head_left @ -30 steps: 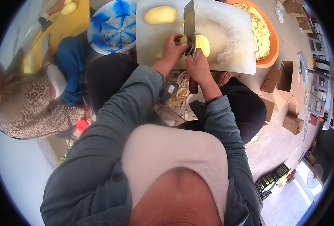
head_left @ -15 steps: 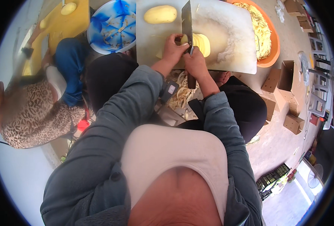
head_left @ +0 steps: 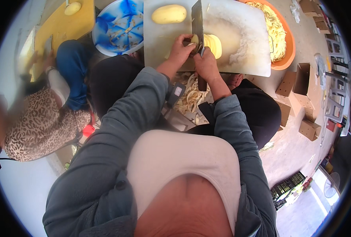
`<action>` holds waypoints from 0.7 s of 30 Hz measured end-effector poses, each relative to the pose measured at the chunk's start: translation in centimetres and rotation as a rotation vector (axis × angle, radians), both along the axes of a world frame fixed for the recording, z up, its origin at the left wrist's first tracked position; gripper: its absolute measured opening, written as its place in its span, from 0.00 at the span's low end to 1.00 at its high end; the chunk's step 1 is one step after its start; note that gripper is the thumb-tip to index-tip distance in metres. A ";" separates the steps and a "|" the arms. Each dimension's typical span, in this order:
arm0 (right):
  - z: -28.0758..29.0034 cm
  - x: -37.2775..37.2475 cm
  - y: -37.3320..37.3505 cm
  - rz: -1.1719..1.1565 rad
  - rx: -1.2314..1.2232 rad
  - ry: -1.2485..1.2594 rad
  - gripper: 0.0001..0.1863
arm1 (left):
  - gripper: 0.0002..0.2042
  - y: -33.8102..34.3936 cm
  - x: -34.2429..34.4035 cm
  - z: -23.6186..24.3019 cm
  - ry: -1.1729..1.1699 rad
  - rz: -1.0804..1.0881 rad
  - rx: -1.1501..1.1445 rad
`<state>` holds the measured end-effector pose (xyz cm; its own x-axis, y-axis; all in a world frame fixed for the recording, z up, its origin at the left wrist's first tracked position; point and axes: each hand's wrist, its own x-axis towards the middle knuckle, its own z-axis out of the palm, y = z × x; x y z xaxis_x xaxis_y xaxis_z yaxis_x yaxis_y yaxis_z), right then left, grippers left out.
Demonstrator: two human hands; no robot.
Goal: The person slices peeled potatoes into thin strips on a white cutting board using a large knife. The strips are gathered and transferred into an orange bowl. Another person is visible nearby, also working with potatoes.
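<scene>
The right hand (head_left: pixel 206 65) is clenched around the dark handle of a cleaver (head_left: pixel 198 23), its blade standing edge-down on the white cutting board (head_left: pixel 246 59); the left hand (head_left: pixel 181 49) curls its fingers (head_left: pixel 189 38) over a peeled potato piece (head_left: pixel 194 39), pressed against the blade's left face; cut slices (head_left: pixel 214 44) lie just right of the blade; a whole peeled potato (head_left: pixel 169 14) rests far left on the board; an orange bowl (head_left: pixel 286 43) of shreds sits right.

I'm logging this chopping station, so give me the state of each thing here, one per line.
Left hand: steadying the cut potato on the board.
Right hand: gripping the knife handle.
Knife: blade on edge, at the cut potato.
Cut potato: peeled, partly sliced.
Whole potato: peeled, uncut.
Cutting board: wet, smeared.
Orange bowl: holding potato strips.
</scene>
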<state>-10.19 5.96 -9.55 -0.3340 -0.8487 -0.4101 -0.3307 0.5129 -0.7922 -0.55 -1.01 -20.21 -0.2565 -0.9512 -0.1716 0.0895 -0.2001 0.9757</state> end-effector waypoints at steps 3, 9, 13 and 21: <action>-0.7 -0.5 0.0 -0.014 0.004 -0.022 0.12 | 0.17 0.1 0.0 2.1 0.026 -0.038 0.087; -1.3 -0.3 0.1 -0.008 -0.014 -0.042 0.11 | 0.18 0.1 0.0 2.7 0.052 -0.001 0.142; -1.6 -0.6 0.5 0.029 -0.033 -0.021 0.14 | 0.19 0.2 -0.3 3.0 -0.072 -0.014 0.091; 2.1 -0.4 2.4 0.063 -0.178 0.114 0.12 | 0.21 0.6 -0.2 4.4 -0.018 0.008 0.211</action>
